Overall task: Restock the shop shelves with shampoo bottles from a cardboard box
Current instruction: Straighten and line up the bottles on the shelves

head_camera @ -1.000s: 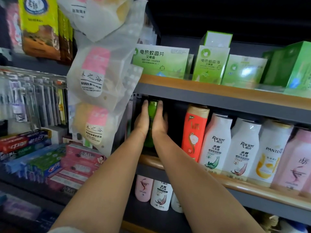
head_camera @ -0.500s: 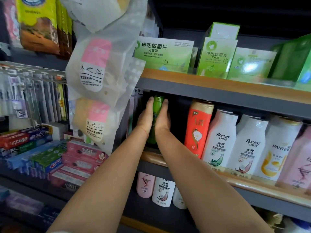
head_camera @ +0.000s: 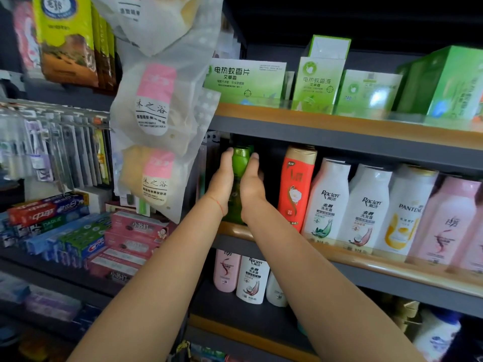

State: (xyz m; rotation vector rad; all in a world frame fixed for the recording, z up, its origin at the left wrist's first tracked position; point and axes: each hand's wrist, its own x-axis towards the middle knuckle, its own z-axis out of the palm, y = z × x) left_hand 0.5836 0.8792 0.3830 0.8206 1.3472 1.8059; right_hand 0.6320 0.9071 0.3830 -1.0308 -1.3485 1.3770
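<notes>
A green shampoo bottle (head_camera: 240, 163) stands upright at the far left end of the middle shelf (head_camera: 366, 262). My left hand (head_camera: 222, 178) presses its left side and my right hand (head_camera: 251, 181) its right side, so both hands clasp it between them. The bottle's lower part is hidden behind my hands. To its right stand a red bottle (head_camera: 296, 189), two white Raclen bottles (head_camera: 328, 202), a Pantene bottle (head_camera: 406, 212) and a pink bottle (head_camera: 449, 223). No cardboard box is in view.
Green boxes (head_camera: 316, 84) fill the shelf above. Bagged sponges (head_camera: 156, 108) hang just left of my hands. Toothpaste boxes (head_camera: 78, 231) and hanging toothbrushes (head_camera: 52, 150) lie further left. More bottles (head_camera: 252, 279) stand on the shelf below.
My hands and the green bottle stay in the same spot on the shelf; the view has shifted slightly, and my fingertips now sit a little higher near the bottle's cap.
</notes>
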